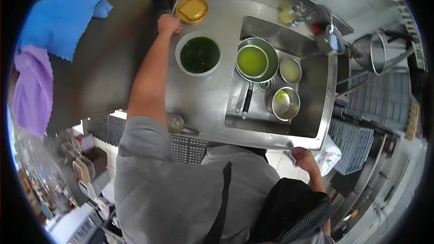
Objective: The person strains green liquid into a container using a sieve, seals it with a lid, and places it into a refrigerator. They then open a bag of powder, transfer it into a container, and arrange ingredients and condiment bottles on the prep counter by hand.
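Observation:
My left hand [169, 25] is at the far left of the steel counter [190, 97], its fingers curled closed beside a round yellow dish with a yellow block [193, 10] in it. Whatever those fingers may hold is hidden. Just below stands a white tub of dark green liquid [200, 55]. Past the sink's front right corner hangs my right hand [304, 158], fingers curled in and nothing visible in them. Inside the sink [312, 104] are a black-handled pan [273, 66], a bowl of bright green liquid [252, 61] within it, a small bowl of pale liquid [290, 70] and a steel pot [285, 104].
A faucet [332, 20] arches over the sink's back right. Strainers [373, 52] hang at the right above stacked grey crates [357, 144]. Blue [58, 18] and purple [34, 88] cloths lie at the left. A metal scoop [176, 123] rests by the counter's front edge.

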A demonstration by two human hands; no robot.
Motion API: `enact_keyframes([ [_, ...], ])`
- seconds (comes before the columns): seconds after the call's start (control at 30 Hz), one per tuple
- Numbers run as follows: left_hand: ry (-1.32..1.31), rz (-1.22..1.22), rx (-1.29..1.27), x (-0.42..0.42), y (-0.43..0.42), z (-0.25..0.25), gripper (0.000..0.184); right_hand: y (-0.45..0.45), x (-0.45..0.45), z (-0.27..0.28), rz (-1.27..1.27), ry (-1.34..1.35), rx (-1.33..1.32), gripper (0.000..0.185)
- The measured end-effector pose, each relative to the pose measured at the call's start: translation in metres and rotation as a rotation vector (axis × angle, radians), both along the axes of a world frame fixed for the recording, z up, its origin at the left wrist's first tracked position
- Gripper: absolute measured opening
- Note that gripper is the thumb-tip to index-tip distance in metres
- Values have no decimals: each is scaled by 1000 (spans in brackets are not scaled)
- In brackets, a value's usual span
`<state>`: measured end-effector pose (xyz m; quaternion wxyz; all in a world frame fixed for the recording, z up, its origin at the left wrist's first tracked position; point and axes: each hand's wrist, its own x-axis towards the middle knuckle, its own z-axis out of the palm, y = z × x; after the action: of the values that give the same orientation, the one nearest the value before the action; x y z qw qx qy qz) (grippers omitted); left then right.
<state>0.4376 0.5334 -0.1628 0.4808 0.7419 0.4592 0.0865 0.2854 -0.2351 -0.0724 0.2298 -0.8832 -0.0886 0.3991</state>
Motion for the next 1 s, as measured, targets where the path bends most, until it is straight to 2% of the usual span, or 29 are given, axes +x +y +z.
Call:
enact_keyframes([
  [0.03, -3, 30, 10, 0, -5, 13, 32, 11, 23, -1, 94, -23, 55, 17],
  [0.1, 220, -79, -53, 1, -22, 42, 34, 43, 67, 7, 247, -74, 198, 15],
  [0.2, 289, -79, -47, 10, -10, 17, 34, 59, 116, 7, 316, -199, 279, 15],
  [0.23, 307, -81, -48, 13, -5, 10, 34, 68, 126, 13, 267, -173, 246, 15],
  [0.33, 196, 48, -196, 10, -3, -2, 34, 77, 144, 19, 231, -171, 208, 18],
  [0.4, 98, 52, -17, 4, -9, 12, 31, 89, 148, 24, 266, -172, 155, 19],
  [0.53, 67, 9, 137, -12, -17, 40, 30, 118, 153, 34, 395, -188, 177, 20],
  [0.6, -361, 113, 96, -21, -22, 52, 34, 137, 151, 41, 395, -183, 262, 20],
  [0.67, -484, 35, 202, -46, -54, 105, 38, 163, 153, 55, 447, -179, 257, 19],
  [0.73, -508, -131, 526, -82, -92, 155, 41, 191, 157, 70, 499, -177, 251, 19],
  [0.8, -360, -327, 955, -121, -117, 173, 42, 225, 164, 84, 601, -215, 364, 20],
  [0.87, -178, -459, 943, -153, -140, 156, 38, 263, 169, 94, 684, -253, 436, 21],
  [0.93, -220, -576, 1017, -184, -163, 127, 34, 311, 169, 107, 789, -306, 484, 27],
  [1.0, -252, -549, 991, -195, -176, 123, 33, 351, 164, 109, 836, -325, 456, 32],
])
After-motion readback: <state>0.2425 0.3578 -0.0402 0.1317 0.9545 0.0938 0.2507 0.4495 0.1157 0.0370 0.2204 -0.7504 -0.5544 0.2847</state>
